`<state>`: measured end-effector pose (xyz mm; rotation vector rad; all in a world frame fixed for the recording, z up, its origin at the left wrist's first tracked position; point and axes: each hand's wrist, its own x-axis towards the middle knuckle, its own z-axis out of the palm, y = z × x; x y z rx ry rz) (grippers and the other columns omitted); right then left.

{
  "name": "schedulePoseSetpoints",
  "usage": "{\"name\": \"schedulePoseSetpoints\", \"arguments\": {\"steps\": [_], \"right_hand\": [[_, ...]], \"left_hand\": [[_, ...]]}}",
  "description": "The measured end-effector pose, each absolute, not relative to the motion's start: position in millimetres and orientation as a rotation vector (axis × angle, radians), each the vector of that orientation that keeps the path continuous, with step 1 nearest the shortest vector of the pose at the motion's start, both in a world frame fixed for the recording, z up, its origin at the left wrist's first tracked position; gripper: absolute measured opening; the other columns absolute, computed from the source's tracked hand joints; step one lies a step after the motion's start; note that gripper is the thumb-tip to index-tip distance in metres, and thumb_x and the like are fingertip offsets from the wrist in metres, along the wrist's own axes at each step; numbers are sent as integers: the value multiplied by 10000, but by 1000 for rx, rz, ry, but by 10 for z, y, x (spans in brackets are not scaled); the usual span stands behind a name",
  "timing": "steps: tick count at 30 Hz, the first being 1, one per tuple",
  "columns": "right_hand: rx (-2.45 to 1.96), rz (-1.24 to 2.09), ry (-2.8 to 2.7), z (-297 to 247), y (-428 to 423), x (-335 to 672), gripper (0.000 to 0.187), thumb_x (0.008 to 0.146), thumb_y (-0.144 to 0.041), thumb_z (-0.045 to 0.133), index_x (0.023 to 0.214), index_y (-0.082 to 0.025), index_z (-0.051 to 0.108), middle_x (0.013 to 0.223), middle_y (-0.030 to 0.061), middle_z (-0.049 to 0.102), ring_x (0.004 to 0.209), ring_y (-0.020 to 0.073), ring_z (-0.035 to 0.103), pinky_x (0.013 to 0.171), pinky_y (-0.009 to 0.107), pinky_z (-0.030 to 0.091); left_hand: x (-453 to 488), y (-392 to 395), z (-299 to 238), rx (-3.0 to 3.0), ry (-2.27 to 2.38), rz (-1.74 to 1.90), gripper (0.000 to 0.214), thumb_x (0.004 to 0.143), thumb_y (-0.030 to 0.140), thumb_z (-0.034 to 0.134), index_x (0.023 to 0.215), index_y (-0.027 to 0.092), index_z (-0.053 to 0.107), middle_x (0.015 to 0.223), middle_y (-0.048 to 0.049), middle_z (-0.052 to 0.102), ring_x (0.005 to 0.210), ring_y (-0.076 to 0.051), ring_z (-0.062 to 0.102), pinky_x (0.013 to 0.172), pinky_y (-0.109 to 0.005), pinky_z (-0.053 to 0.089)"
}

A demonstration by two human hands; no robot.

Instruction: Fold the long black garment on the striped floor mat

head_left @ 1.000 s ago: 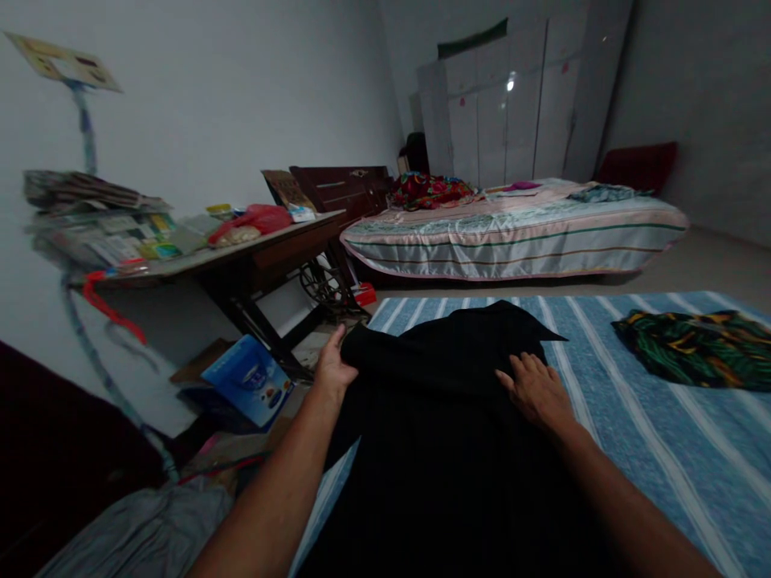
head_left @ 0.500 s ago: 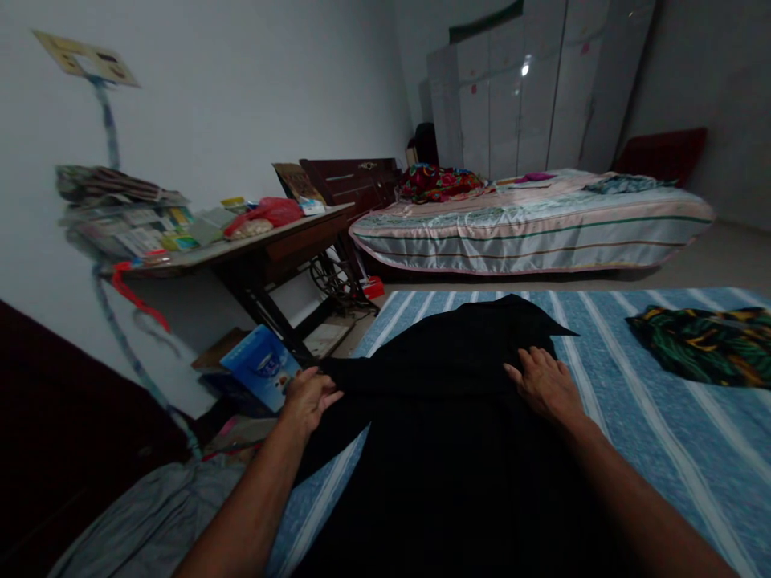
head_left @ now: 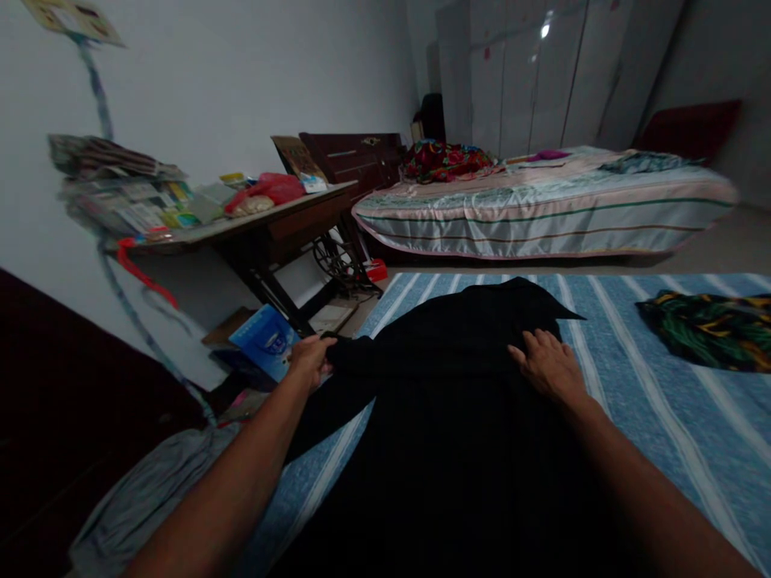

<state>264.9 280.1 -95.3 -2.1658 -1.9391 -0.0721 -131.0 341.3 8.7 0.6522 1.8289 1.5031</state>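
Observation:
A black garment (head_left: 458, 377) lies spread on a blue striped bedsheet (head_left: 650, 401) in front of me. My left hand (head_left: 310, 359) is closed on the garment's left end, holding it out past the bed's left edge. My right hand (head_left: 549, 365) rests flat on the upper right part of the garment, fingers spread, pressing it down. The lower part of the garment runs out of view toward me.
A green patterned cloth (head_left: 704, 329) lies on the bedsheet at right. A cluttered wooden table (head_left: 283, 221) stands at left, a blue box (head_left: 265, 341) below it. A second bed (head_left: 542, 209) and white wardrobes (head_left: 542, 72) stand beyond. Grey fabric (head_left: 150, 498) hangs at lower left.
My left hand has pulled the garment's left end outward and to the left, off the bed's edge. My right hand has stayed pressed on the garment.

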Motion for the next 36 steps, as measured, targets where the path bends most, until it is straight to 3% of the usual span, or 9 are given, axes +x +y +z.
{"name": "schedulePoseSetpoints", "arguments": {"steps": [5, 11, 17, 21, 25, 29, 31, 36], "right_hand": [[-2147, -64, -1924, -926, 2773, 2657, 520, 940, -502, 293, 1244, -120, 473, 1263, 155, 501, 1211, 298, 401, 951, 416, 317], [-2168, -67, -1932, -940, 2784, 2665, 514, 938, -504, 297, 1244, -130, 471, 1268, 150, 498, 1216, 297, 401, 951, 418, 317], [-2192, -90, -1940, -922, 2769, 2646, 517, 943, -505, 289, 1252, -131, 467, 1293, 139, 489, 1219, 284, 408, 962, 403, 325], [-2200, -100, -1973, -983, 2776, 2675, 507, 941, -492, 303, 1260, -130, 459, 1294, 136, 492, 1219, 279, 413, 958, 399, 341], [-2195, -113, -2011, -1069, 2805, 2718, 501, 935, -478, 315, 1271, -131, 448, 1310, 141, 475, 1222, 277, 412, 959, 399, 346], [-2197, -77, -2010, -1084, 2807, 2734, 514, 940, -483, 287, 1282, -131, 439, 1326, 153, 460, 1233, 281, 408, 965, 408, 341], [-2199, -56, -2003, -1067, 2805, 2728, 512, 942, -481, 293, 1285, -129, 439, 1324, 153, 463, 1230, 278, 412, 967, 405, 341], [-2226, -82, -1984, -1019, 2818, 2694, 520, 951, -482, 283, 1303, -128, 429, 1351, 140, 449, 1256, 264, 382, 999, 386, 310]], "left_hand": [[-1325, 3396, 393, 765, 1716, 1648, 340, 688, 74, 613, 985, 210, 521, 762, 43, 603, 554, -85, 588, 548, -223, 520], [-1484, 3130, 216, 682, 1766, 1396, 188, 654, -2, 544, 747, 147, 478, 637, 6, 574, 507, -120, 588, 505, -261, 529], [-1630, 2936, -39, 731, 1903, 1152, 257, 610, 49, 640, 801, 165, 513, 607, 2, 596, 487, -143, 594, 466, -255, 506], [-1700, 2929, -50, 914, 2025, 1060, 163, 580, 128, 671, 702, 165, 568, 501, 19, 539, 464, -163, 561, 443, -265, 466], [-1713, 2934, -18, 1207, 2094, 1079, 88, 553, 151, 636, 533, 185, 558, 460, 29, 497, 605, -202, 598, 590, -308, 491], [-1655, 2911, 124, 1473, 2061, 1200, 42, 550, 189, 615, 566, 202, 578, 653, 13, 621, 846, -205, 611, 790, -280, 464], [-1619, 2903, 249, 1554, 2017, 1246, 66, 579, 247, 606, 621, 201, 585, 702, 9, 637, 835, -192, 614, 774, -258, 457], [-1591, 2900, 638, 1700, 1971, 1302, 193, 627, 369, 584, 707, 193, 577, 578, 27, 545, 613, -166, 550, 594, -254, 414]]}}
